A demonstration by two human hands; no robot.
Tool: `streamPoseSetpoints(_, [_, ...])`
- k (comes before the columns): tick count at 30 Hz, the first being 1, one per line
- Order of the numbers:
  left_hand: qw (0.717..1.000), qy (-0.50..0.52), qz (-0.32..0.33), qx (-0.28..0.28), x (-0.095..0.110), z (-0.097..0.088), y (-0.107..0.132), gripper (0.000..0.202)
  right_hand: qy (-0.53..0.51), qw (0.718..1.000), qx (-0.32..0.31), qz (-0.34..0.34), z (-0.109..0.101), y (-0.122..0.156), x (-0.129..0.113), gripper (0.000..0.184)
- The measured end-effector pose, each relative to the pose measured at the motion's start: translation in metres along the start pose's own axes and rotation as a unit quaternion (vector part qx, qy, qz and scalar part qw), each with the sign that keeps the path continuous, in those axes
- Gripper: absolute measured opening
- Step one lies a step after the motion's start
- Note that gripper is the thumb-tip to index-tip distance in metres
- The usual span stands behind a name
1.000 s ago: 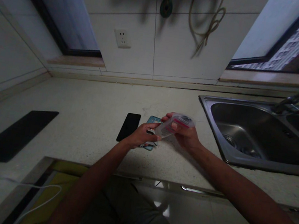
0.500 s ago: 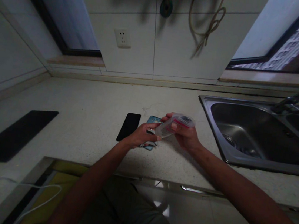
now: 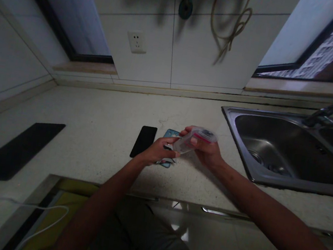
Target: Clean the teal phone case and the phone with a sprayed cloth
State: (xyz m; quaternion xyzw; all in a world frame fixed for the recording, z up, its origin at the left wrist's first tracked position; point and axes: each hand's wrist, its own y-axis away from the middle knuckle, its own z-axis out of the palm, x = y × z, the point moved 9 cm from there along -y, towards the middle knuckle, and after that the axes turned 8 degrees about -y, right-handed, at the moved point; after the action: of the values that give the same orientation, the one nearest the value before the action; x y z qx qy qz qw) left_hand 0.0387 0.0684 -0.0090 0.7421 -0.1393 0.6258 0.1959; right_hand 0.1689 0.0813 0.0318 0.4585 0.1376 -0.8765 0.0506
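Note:
Both hands are on a clear plastic package with a pink strip and a dark printed patch at its upper right end, held tilted above the counter. My right hand wraps round its right side, thumb on the front. At the lower left end, my left hand pinches it between thumb and fingers. Beneath my left hand lies a blue phone case, partly covered. A black smartphone rests flat just left of that hand. What the package contains is unclear.
A steel double sink with a tap is set into the counter on the right. At far left lies a black mat; a white cable hangs over the front edge. A socket is on the wall.

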Motion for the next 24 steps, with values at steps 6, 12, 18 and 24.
streamPoseSetpoints(6, [1.0, 0.009, 0.001, -0.005, -0.0003, 0.0008, -0.0003, 0.065, 0.007, 1.0, -0.008, -0.004, 0.0014, 0.0007, -0.0002, 0.046])
streamPoseSetpoints(12, [1.0, 0.011, 0.005, -0.011, 0.0005, 0.001, -0.0001, 0.071, 0.0, 1.0, -0.009, -0.003, 0.004, 0.0018, -0.0007, 0.045])
streamPoseSetpoints(18, [1.0, 0.023, -0.008, -0.02, -0.0032, 0.0013, -0.0004, 0.076, -0.007, 1.0, -0.002, 0.002, 0.0041, 0.0025, 0.0006, 0.046])
streamPoseSetpoints(24, [0.999, 0.033, -0.015, -0.021, -0.0059, 0.0013, -0.0008, 0.078, -0.01, 1.0, 0.002, -0.001, 0.0027, 0.0028, -0.0001, 0.047])
